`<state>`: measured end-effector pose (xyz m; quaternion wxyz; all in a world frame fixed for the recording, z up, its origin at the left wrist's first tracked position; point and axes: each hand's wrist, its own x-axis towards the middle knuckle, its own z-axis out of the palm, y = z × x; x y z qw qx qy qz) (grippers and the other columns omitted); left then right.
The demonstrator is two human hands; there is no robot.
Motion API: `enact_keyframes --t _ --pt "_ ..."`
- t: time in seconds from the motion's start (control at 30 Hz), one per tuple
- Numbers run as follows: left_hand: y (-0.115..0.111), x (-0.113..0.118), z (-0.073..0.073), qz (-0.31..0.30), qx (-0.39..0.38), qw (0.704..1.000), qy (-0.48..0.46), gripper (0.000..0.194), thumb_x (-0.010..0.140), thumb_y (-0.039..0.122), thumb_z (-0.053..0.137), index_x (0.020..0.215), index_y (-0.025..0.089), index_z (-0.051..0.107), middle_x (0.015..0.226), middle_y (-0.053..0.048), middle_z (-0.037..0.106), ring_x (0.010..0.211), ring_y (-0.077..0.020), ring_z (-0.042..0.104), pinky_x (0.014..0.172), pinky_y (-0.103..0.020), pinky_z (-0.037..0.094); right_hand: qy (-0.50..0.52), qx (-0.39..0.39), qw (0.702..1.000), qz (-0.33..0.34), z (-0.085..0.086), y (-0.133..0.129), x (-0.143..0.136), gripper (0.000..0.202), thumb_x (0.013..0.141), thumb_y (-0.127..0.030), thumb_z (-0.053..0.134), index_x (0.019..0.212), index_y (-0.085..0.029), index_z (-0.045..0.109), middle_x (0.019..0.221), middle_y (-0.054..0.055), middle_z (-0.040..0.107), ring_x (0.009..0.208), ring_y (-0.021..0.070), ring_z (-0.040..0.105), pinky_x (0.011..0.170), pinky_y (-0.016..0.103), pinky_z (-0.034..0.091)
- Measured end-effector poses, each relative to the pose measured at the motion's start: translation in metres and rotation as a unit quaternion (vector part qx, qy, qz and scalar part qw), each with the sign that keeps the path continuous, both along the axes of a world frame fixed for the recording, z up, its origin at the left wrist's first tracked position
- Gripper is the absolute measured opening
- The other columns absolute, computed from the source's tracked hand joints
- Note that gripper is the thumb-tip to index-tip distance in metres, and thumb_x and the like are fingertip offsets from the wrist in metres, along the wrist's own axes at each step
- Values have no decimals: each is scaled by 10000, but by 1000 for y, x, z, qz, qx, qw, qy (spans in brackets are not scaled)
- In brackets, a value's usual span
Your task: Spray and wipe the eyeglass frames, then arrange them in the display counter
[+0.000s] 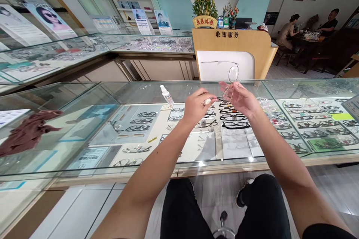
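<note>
A pair of thin-rimmed eyeglasses (233, 73) is held up above the glass counter, one lens on top and one temple pointing left. My right hand (242, 97) grips it near the bridge and lower lens, fingers partly behind the lens. Closed fingers of my left hand (198, 106) pinch the dark end of the other temple, to the left of my right hand. A small white thing (206, 101) shows at the left fingers; its kind I cannot make out. Left of that hand, a white spray bottle (166, 94) stands on the counter.
Rows of eyeglasses (235, 124) lie inside the glass display counter (196, 165) below my hands. A brown cloth (30, 130) is bunched on the glass at left. Beyond stands a wooden cashier desk (263, 50); two people (288, 31) sit at a table far right.
</note>
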<state>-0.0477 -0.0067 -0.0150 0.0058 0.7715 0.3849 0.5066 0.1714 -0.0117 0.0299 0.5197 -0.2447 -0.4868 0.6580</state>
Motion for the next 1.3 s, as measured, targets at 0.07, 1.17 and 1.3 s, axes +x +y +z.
enact_keyframes --t 0.07,1.17,1.3 --pt "0 1 1 8 -14 1000 -9 569 1018 739 564 953 263 869 895 -62 696 806 -193 648 705 -309 487 6 9 1000 -21 1 -1 0 489 668 -560 985 798 -287 600 1356 -9 774 1281 240 680 1040 382 574" --pt "50 -95 0 443 -374 812 -65 659 816 427 867 1314 142 544 1470 -372 543 1459 -552 521 1056 -694 522 44 40 997 -54 3 5 16 435 663 -506 1003 821 -314 647 1212 -30 788 1338 256 667 1124 467 549" --pt "46 -90 3 437 -324 830 -121 539 874 310 789 1316 174 510 1484 -324 563 1502 -511 483 1102 -673 492 28 42 997 -58 4 2 15 440 667 -506 987 770 -295 615 1191 -14 790 1360 283 660 1120 488 547"
